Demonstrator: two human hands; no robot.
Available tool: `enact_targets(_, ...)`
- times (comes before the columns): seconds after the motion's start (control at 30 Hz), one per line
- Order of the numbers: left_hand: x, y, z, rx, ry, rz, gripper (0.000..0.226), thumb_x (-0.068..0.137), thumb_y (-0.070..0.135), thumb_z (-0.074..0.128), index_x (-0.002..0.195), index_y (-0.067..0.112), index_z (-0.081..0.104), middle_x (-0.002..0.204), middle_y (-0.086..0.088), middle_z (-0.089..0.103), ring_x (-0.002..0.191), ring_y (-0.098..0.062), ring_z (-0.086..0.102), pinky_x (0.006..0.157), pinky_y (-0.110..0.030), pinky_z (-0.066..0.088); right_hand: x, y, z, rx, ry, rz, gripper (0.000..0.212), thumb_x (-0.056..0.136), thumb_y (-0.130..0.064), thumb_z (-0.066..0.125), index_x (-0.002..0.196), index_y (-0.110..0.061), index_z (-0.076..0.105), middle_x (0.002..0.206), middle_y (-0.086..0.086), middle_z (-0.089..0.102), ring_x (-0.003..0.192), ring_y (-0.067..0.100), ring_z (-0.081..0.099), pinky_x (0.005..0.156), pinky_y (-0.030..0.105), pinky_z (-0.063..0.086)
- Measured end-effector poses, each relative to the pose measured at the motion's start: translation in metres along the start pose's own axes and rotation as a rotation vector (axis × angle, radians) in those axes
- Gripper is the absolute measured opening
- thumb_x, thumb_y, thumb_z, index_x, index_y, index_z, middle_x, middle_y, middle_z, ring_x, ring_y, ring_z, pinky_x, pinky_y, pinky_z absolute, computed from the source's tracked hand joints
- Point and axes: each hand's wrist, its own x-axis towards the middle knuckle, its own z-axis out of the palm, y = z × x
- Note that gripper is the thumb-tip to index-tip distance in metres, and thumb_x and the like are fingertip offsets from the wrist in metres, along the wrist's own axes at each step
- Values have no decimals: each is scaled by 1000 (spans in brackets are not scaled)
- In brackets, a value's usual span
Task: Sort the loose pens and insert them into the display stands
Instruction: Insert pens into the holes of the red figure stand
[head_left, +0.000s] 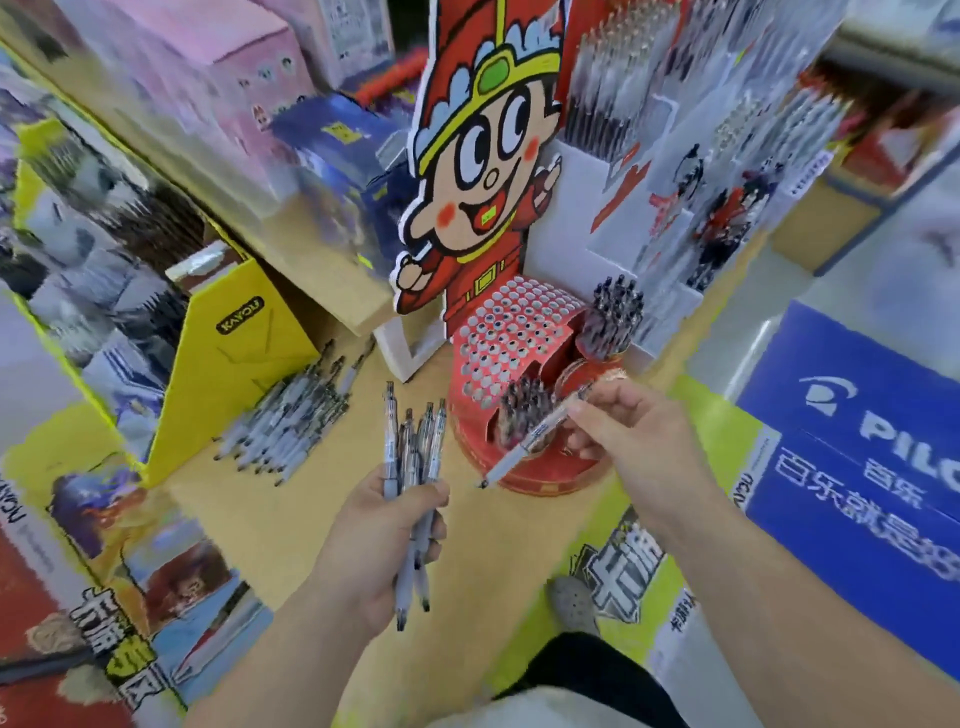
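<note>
The left hand (387, 530) is raised palm-up over the middle of the tan wooden bench (311, 519). Its fingers (435, 531) are curled round a bundle of grey-and-clear click pens (413, 457), which stands nearly upright with the clicker ends fanned above the fist and the tips poking out below the palm. The right hand (639, 441) reaches in from the bench's right edge. Its fingers (587, 415) and thumb pinch a single grey click pen (535, 436) near its upper end. That pen slants down and to the left, crossing in front of the near side of the red round cardboard display stand (519, 473).

The stand sits towards the far right corner of the bench, close against a tall red cartoon-figure cut-out (483, 171). A yellow cardboard box (228, 374) crowds the left edge. Bare bench shows between the two hands and along the near edge.

A pile of loose grey pens (291, 415) lies on the bench against the yellow box, well apart from the stand. The stand's sloped top is a grid of small round holes (509, 332). Two tight clusters of dark-topped pens stand in it, one at its near front (524, 410) and one at its far right (613, 322). Motion blur softens finer detail.
</note>
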Motion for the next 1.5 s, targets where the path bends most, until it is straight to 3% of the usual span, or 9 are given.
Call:
enact_targets(0.2,18,3,-25,54,-115,-6,14,92,6,68,102,5,57,76,-10,58,59,-21,49,58,-38,41,-30,15,18,-184,324,-121,12,85,-11,78,82,-10,67,67,11,70,65,32,70,65,53,60)
enact_targets(0.3,13,3,-30,49,-169,-6,12,93,8,68,100,8,58,77,-9,60,62,-22,50,60,-39,43,-38,23,33,-356,384,-183,14,84,-19,79,79,-18,67,68,-1,70,68,18,70,68,40,60)
enact_targets(0.37,11,2,-33,57,-182,-18,10,94,9,67,100,9,59,77,-9,60,62,-21,52,61,-38,44,-40,25,43,-426,403,-230,16,84,-19,79,77,-21,65,66,-8,67,62,3,64,62,24,53)
enact_targets(0.43,11,0,-36,68,-195,-31,10,94,9,67,103,9,60,78,-9,61,63,-20,53,61,-37,45,-39,28,52,-478,421,-261,20,85,-19,79,74,-25,62,64,-12,63,60,-1,60,57,15,47)
enact_targets(0.57,11,-3,-40,88,-222,-41,10,94,9,67,101,10,60,79,-9,62,63,-20,54,60,-34,46,-34,35,61,-593,434,-276,24,85,-20,77,73,-29,59,64,-16,62,62,1,60,60,24,49)
enact_targets(0.67,11,-4,-41,88,-230,-46,10,94,8,67,101,10,60,80,-9,62,63,-20,54,60,-35,46,-31,37,63,-602,441,-272,26,85,-20,77,72,-31,57,64,-17,60,63,0,59,60,23,49)
enact_targets(1.0,7,-9,-44,63,-210,-52,11,94,9,67,100,10,59,82,-10,63,63,-19,54,60,-35,45,-17,34,68,-625,394,-283,11,88,-19,74,79,-17,68,71,-12,64,69,7,62,67,32,54)
enact_targets(1.23,5,-9,-43,39,-213,-55,10,94,7,66,101,9,59,78,-7,63,61,-17,55,59,-33,46,-22,40,66,-602,434,-266,10,88,-21,74,81,-21,68,71,-16,63,68,-1,60,66,23,51)
enact_targets(1.5,3,-11,-47,46,-224,-41,9,93,7,67,97,11,59,78,-7,63,62,-17,55,60,-34,46,-15,55,70,-683,382,-194,8,90,-24,72,84,-18,72,74,-11,67,72,10,64,72,38,57)
